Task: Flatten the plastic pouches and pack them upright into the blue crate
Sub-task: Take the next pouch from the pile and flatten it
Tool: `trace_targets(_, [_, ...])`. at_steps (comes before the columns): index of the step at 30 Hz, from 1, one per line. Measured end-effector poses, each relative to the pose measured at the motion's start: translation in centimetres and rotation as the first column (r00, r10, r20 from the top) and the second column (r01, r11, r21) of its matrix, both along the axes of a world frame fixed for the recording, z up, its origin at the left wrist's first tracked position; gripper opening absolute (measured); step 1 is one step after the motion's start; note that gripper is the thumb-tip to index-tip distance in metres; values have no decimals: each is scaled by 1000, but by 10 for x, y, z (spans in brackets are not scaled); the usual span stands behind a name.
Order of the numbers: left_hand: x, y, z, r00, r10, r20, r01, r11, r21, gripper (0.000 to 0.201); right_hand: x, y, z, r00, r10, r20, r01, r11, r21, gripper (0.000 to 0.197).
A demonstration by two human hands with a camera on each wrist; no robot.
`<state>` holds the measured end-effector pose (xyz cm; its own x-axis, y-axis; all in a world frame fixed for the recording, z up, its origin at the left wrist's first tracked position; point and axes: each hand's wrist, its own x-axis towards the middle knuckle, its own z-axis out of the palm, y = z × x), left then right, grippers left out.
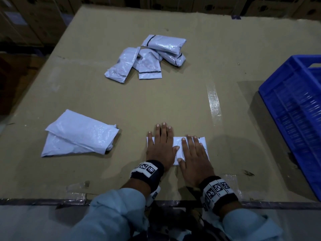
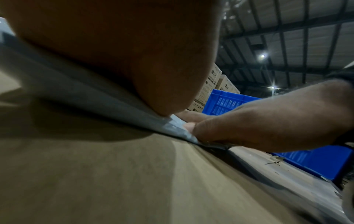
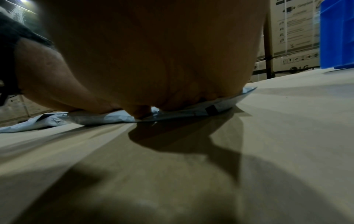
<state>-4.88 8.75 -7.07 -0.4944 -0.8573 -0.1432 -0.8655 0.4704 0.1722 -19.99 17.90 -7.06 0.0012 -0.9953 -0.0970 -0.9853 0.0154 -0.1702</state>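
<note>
Where the head view shows both palms flat, left hand and right hand press one white pouch on the cardboard tabletop, fingers straight and spread, gripping nothing. Wrist views alone show its thin edge, fingers hidden. Left: two stacked pouches. Right: blue crate, cut off. Farthest: heaped pouches.

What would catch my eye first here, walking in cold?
Two bare hands, left hand and right hand, press flat on a white plastic pouch at the near edge of the brown cardboard tabletop. A heap of white pouches lies farther back, and a blue plastic crate stands at the right.
</note>
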Motion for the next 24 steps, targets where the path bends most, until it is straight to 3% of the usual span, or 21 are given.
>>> trace_targets(12, [2, -2, 4, 1000, -15, 16, 14, 999, 41, 81, 5, 1, 4, 998, -50, -40, 52, 998, 31, 76])
trace_targets(17, [14, 8, -8, 997, -45, -56, 43, 998, -36, 83, 2, 1, -1, 998, -56, 6, 56, 998, 13, 76])
trace_targets(24, [21, 15, -11, 993, -96, -75, 85, 987, -137, 65, -8, -1, -4, 997, -30, 67, 25, 997, 74, 81])
